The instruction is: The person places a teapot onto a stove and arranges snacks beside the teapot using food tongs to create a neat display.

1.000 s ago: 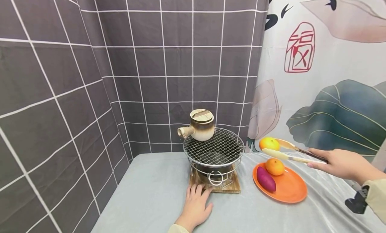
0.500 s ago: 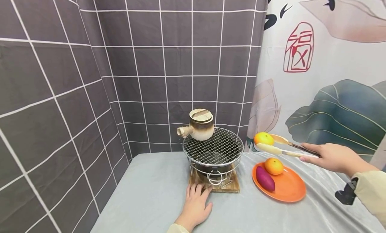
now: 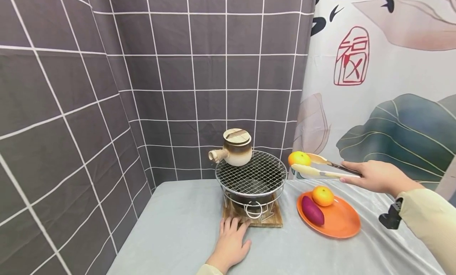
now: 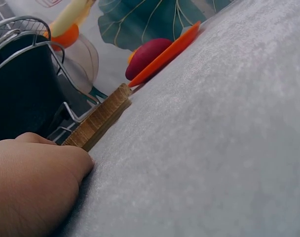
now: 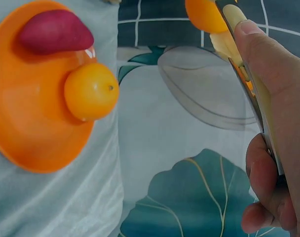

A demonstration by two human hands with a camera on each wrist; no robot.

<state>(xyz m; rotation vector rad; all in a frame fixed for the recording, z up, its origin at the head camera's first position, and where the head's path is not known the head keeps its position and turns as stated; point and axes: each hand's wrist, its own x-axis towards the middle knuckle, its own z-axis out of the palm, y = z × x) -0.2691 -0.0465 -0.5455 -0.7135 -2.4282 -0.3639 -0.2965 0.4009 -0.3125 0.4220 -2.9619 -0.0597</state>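
My right hand (image 3: pixel 381 176) grips a pair of tongs (image 3: pixel 322 173) whose pale tips pinch an orange (image 3: pixel 299 158). The fruit hangs in the air just right of the round wire grill rack (image 3: pixel 263 174). My left hand (image 3: pixel 231 241) lies on the table with its fingers spread, fingertips at the front edge of the wooden board (image 3: pixel 272 219) under the stove (image 3: pixel 249 199). In the left wrist view the board (image 4: pixel 103 116) shows beyond that hand's thumb; the other fingertips are hidden. A second orange (image 5: pixel 92 92) and a purple sweet potato (image 5: pixel 56 32) lie on an orange plate (image 5: pixel 36 143).
A lidded clay pot (image 3: pixel 238 148) stands on the rack's back left part, its side handle pointing left. The plate (image 3: pixel 342 221) sits right of the stove on the grey tablecloth (image 3: pixel 171 227). Checked dark curtain (image 3: pixel 171 77) and a printed white one hang behind.
My right hand has moved left with the tongs and the pinched orange, from above the plate towards the rack. The left hand has stayed in place at the board.
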